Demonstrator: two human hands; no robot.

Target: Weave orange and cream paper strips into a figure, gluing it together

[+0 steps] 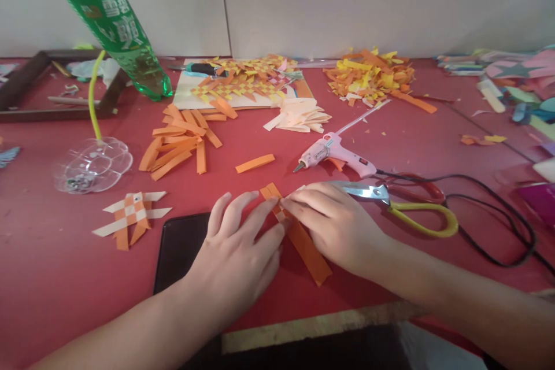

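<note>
Both hands meet at a pair of orange paper strips (309, 251) that lie slantwise near the table's front edge. My left hand (247, 243) grips the strips' upper part between thumb and index finger, its other fingers stretched over the black phone (180, 248). From the other side, my right hand (336, 222) pinches the same spot with closed fingertips. A bit of pale paper shows between the fingertips, mostly hidden. To the left lies a small woven fish (136, 211) of orange and cream strips. One loose orange strip (255, 163) rests beyond my hands.
A pink glue gun (338, 153) and yellow-and-red-handled scissors (420, 217) lie right, among black cord. Behind are piles of orange strips (177, 139), cream strips (301, 115) and yellow-orange scraps (373, 75). At left stand a green bottle (117, 29) and a clear scalloped dish (97, 165).
</note>
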